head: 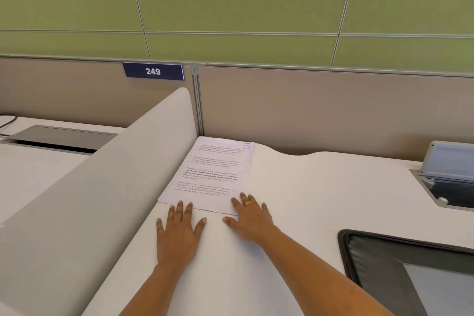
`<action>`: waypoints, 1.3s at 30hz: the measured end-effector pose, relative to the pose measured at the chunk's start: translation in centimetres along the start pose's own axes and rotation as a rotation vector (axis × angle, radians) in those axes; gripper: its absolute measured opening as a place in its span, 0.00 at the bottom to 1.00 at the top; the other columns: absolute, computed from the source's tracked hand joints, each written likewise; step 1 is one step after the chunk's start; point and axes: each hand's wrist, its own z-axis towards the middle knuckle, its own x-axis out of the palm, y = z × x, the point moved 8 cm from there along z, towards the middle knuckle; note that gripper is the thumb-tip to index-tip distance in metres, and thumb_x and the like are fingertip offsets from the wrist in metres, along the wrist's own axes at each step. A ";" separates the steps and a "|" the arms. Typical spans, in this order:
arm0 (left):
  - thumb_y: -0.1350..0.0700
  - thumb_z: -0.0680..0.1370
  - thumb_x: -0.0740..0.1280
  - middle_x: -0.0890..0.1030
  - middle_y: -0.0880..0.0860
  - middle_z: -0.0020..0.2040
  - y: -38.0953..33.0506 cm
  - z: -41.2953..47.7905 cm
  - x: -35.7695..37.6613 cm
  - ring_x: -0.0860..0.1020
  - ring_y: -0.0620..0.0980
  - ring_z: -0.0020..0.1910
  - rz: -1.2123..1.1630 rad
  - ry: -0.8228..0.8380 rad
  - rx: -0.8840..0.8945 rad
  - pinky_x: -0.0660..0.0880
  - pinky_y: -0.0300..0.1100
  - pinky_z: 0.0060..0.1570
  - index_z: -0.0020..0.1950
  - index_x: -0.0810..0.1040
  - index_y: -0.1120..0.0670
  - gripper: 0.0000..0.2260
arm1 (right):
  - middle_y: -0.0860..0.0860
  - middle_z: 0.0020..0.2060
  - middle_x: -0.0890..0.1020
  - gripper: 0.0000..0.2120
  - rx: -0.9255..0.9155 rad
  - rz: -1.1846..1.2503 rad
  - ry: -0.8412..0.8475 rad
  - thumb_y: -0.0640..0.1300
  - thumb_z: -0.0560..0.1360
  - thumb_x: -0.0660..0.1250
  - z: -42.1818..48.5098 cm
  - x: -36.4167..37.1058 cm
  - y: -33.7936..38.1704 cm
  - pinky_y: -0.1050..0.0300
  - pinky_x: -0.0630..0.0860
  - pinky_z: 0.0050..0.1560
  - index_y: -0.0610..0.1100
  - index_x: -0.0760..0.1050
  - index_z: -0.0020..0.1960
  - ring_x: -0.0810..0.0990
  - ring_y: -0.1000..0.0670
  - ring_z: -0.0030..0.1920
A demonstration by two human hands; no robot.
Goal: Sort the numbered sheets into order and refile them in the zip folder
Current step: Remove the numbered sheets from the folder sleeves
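Numbered sheets lie flat on the white desk, white paper printed with four short blocks of small text, one of them partly in bold. A large thin "5" stands in the top sheet's far right corner. A faint second edge shows along the near side, but I cannot tell how many sheets lie beneath.

The pile reaches away from both sets of fingers, its far end close to the beige partition and its left side along the foot of a pale sloping divider.

The left hand lies palm down on the desk with its fingers straight and spread. The two longest tips just meet the pile's near edge, while the thumb and little finger rest on bare desk. It holds nothing.

The right hand is also flat and spread, gripping nothing, with a gold ring on one finger. Its forefinger tip rests on the near right corner of the pile. The other fingers lie at or just beside the right edge, and the thumb is on the desk just short of the near edge.

The zip folder, dark with a zip track round its curved rim, lies on the desk to the right of the right fingers, nearer the person and well apart from the pile.
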 end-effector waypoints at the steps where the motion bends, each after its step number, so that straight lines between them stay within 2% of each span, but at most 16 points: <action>1: 0.39 0.81 0.45 0.45 0.48 0.78 0.0 0.0 0.1 0.43 0.48 0.77 0.012 0.000 0.000 0.42 0.52 0.74 0.78 0.45 0.48 0.28 | 0.50 0.77 0.45 0.31 0.003 0.000 -0.004 0.61 0.79 0.50 0.2 -0.1 0.0 0.44 0.43 0.74 0.50 0.46 0.77 0.43 0.49 0.76; 10: 0.37 0.80 0.44 0.41 0.47 0.78 -0.1 2.5 0.5 0.41 0.50 0.77 0.043 0.156 -0.004 0.42 0.56 0.73 0.78 0.41 0.47 0.30 | 0.49 0.77 0.45 0.33 0.016 0.014 -0.006 0.62 0.79 0.51 1.8 -0.6 -0.1 0.45 0.44 0.74 0.49 0.46 0.78 0.43 0.49 0.76; 13: 0.36 0.80 0.44 0.41 0.47 0.78 -0.3 2.8 0.5 0.41 0.50 0.77 0.047 0.167 -0.017 0.42 0.58 0.73 0.78 0.41 0.47 0.30 | 0.49 0.77 0.44 0.33 -0.006 0.039 -0.066 0.61 0.79 0.52 1.7 -1.0 -0.2 0.45 0.45 0.74 0.49 0.46 0.77 0.43 0.48 0.76; 16: 0.36 0.80 0.44 0.40 0.48 0.78 -0.7 2.7 0.6 0.40 0.51 0.77 0.070 0.157 -0.031 0.42 0.60 0.72 0.77 0.40 0.47 0.30 | 0.49 0.77 0.50 0.29 -0.083 0.012 -0.203 0.57 0.80 0.53 1.0 -1.4 0.2 0.47 0.50 0.73 0.48 0.52 0.76 0.48 0.50 0.76; 18: 0.36 0.80 0.44 0.40 0.48 0.78 -0.9 2.8 0.6 0.40 0.51 0.77 0.068 0.152 -0.038 0.42 0.61 0.71 0.77 0.40 0.47 0.30 | 0.49 0.75 0.55 0.26 -0.120 -0.016 -0.236 0.57 0.80 0.52 0.7 -1.2 0.3 0.48 0.52 0.73 0.48 0.56 0.75 0.51 0.51 0.75; 27: 0.36 0.79 0.45 0.40 0.48 0.78 -0.8 3.6 0.6 0.41 0.50 0.77 0.057 0.149 -0.052 0.43 0.61 0.71 0.77 0.39 0.46 0.31 | 0.50 0.77 0.51 0.28 -0.112 -0.010 -0.140 0.59 0.80 0.49 1.1 -0.5 -0.1 0.47 0.46 0.74 0.48 0.52 0.76 0.47 0.51 0.76; 33: 0.37 0.79 0.45 0.39 0.49 0.78 -1.1 2.9 0.5 0.44 0.49 0.77 0.015 0.035 -0.045 0.44 0.60 0.72 0.77 0.36 0.47 0.31 | 0.50 0.77 0.46 0.29 -0.097 -0.004 -0.103 0.59 0.81 0.48 1.3 0.0 -0.2 0.47 0.42 0.74 0.49 0.47 0.77 0.44 0.50 0.76; 35: 0.37 0.80 0.45 0.40 0.49 0.78 -1.2 2.5 0.5 0.44 0.49 0.77 0.016 0.019 -0.036 0.44 0.58 0.72 0.77 0.36 0.48 0.31 | 0.50 0.77 0.44 0.31 -0.093 0.003 -0.108 0.63 0.79 0.42 1.1 0.1 -0.2 0.47 0.41 0.74 0.51 0.45 0.77 0.43 0.50 0.76; 36: 0.38 0.80 0.45 0.40 0.49 0.78 -1.2 2.2 0.6 0.44 0.49 0.77 0.024 0.014 -0.032 0.44 0.57 0.72 0.77 0.37 0.48 0.31 | 0.49 0.77 0.44 0.36 -0.093 0.009 -0.122 0.68 0.74 0.35 0.9 0.1 -0.2 0.47 0.40 0.74 0.51 0.44 0.77 0.43 0.49 0.76; 37: 0.38 0.80 0.45 0.41 0.49 0.78 -1.3 1.8 0.6 0.44 0.49 0.77 0.033 0.009 -0.029 0.43 0.56 0.73 0.77 0.37 0.48 0.30 | 0.49 0.77 0.44 0.45 -0.095 0.020 -0.144 0.71 0.65 0.26 0.7 0.2 -0.2 0.47 0.40 0.74 0.52 0.43 0.77 0.43 0.49 0.76; 39: 0.38 0.80 0.45 0.42 0.49 0.78 -1.3 1.1 0.7 0.43 0.49 0.77 0.047 0.008 -0.028 0.43 0.55 0.73 0.77 0.40 0.48 0.29 | 0.49 0.77 0.44 0.60 -0.093 0.021 -0.181 0.71 0.50 0.14 0.3 0.7 -0.4 0.48 0.39 0.74 0.52 0.42 0.77 0.43 0.49 0.76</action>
